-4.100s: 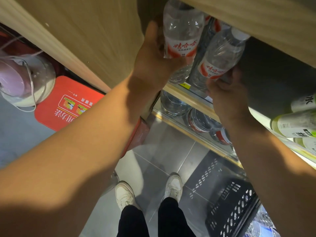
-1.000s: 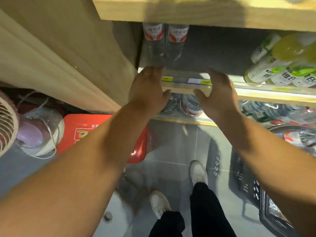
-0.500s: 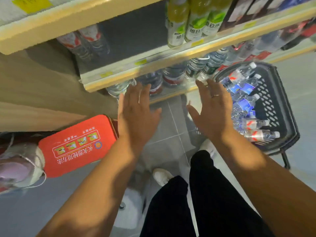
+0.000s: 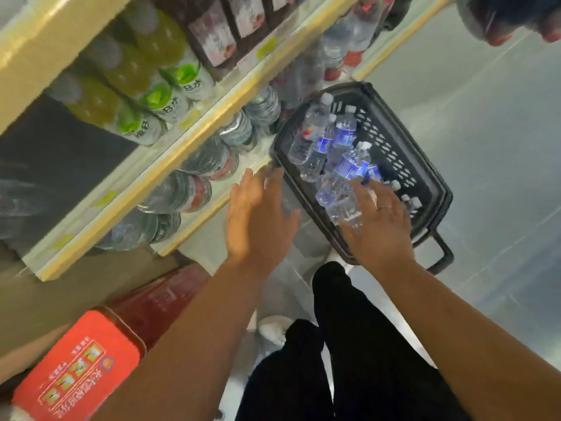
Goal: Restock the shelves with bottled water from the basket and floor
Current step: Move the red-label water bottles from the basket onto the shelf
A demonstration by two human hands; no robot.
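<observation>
Both arms stretched downward, fingers spread and holding nothing: left hand (image 4: 258,214) beside the black perforated basket (image 4: 394,141), right hand (image 4: 381,227) above the clear ribbed bottles (image 4: 343,174) inside it.

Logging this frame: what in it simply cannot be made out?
- Head view: whether the right hand grips the blue-label bottle; the hand's back hides the palm.
- Bottle count in the basket; that hand covers some.
- Dark object at top right; cut off by the frame edge.
- Lower-shelf bottles: labels lost to motion blur.
</observation>
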